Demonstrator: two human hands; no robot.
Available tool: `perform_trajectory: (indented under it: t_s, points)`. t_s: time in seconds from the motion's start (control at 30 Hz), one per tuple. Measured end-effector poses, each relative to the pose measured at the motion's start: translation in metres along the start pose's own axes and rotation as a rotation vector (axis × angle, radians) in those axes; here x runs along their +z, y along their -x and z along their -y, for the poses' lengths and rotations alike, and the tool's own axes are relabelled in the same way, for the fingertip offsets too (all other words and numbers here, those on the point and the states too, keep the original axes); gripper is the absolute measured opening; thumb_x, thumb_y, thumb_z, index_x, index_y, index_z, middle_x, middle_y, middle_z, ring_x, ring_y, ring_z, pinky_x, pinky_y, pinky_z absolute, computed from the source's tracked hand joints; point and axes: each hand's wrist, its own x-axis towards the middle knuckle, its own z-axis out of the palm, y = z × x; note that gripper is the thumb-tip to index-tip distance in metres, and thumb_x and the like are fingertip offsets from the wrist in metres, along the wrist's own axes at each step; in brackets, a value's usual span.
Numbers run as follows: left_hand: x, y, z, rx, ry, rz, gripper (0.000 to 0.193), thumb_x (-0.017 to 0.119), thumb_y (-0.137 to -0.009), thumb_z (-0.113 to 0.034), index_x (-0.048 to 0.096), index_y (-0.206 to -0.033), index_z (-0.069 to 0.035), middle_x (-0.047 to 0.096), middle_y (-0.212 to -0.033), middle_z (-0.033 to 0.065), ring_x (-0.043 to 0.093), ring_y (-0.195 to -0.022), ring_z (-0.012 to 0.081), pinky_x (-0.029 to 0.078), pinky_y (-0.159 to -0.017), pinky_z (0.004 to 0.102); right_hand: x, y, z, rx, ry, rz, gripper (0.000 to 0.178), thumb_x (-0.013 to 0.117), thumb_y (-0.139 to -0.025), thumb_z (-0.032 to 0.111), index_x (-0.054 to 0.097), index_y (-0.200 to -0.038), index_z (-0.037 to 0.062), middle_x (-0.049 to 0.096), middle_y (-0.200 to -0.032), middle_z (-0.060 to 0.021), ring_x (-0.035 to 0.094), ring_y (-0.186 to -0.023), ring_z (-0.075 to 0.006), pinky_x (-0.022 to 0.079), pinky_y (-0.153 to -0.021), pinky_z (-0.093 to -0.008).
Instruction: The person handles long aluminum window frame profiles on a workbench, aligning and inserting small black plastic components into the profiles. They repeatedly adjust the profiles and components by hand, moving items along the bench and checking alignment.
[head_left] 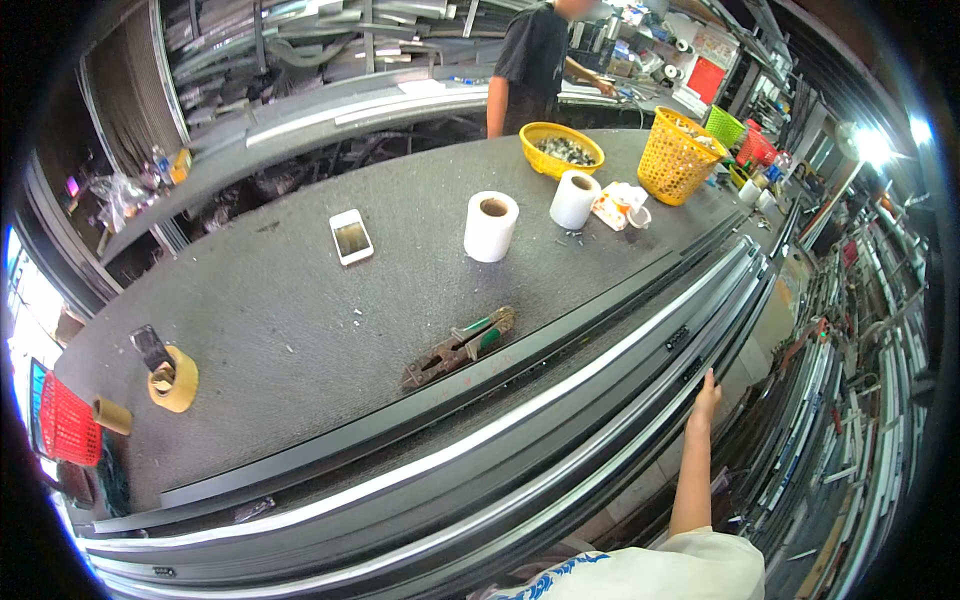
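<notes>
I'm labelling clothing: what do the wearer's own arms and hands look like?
The right hand is ungloved and the forearm bare below a loose off-white sleeve; blue print marks the shirt. The left hand is out of view.

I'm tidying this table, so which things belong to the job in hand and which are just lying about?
Apparently in hand:
- long metal profiles, with the right hand at their outer edge

Apparently lying about, untouched:
- white phone
- green-handled cutters
- two white rolls
- yellow tape roll
- red basket

The right arm [692, 480] stretches forward nearly straight, hand [706, 398] foremost.
</notes>
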Motion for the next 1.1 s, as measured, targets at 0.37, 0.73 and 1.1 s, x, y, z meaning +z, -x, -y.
perform_trajectory:
  t_s: [0.37,0.73,1.1]
  points:
    - [-0.019,-0.008,-0.014,0.145,0.284,-0.135,0.050,0.052,-0.102,-0.039,0.058,-0.127,0.003,0.048,-0.140,0.0280,0.045,-0.133,0.0445,0.035,-0.109,0.0590,0.004,0.031,-0.011,-0.118,0.356,0.004,0.058,0.038,-0.106,0.019,0.017,-0.153,-0.0096,0.018,-0.155,-0.0324,0.041,-0.133,-0.0484,0.043,-0.106,-0.0536]
    - [-0.068,0.001,-0.043,0.465,0.624,-0.361,0.035,0.060,-0.099,-0.031,0.065,-0.118,-0.003,0.058,-0.129,0.0206,0.051,-0.126,0.0403,0.039,-0.103,0.0556,0.009,0.070,-0.027,-0.411,0.120,-0.078,0.057,0.041,-0.103,0.021,0.029,-0.152,-0.0059,0.024,-0.161,-0.0246,0.023,-0.148,-0.0425,0.019,-0.122,-0.0534]
    - [-0.101,0.000,-0.053,0.836,0.867,-0.205,0.020,0.073,-0.090,-0.031,0.077,-0.100,-0.014,0.070,-0.112,0.0070,0.062,-0.113,0.0309,0.044,-0.097,0.0488,0.003,0.073,-0.035,-0.432,0.089,-0.028,0.055,0.043,-0.104,0.020,0.028,-0.154,-0.0005,0.026,-0.159,-0.0254,0.026,-0.147,-0.0400,0.023,-0.122,-0.0506]
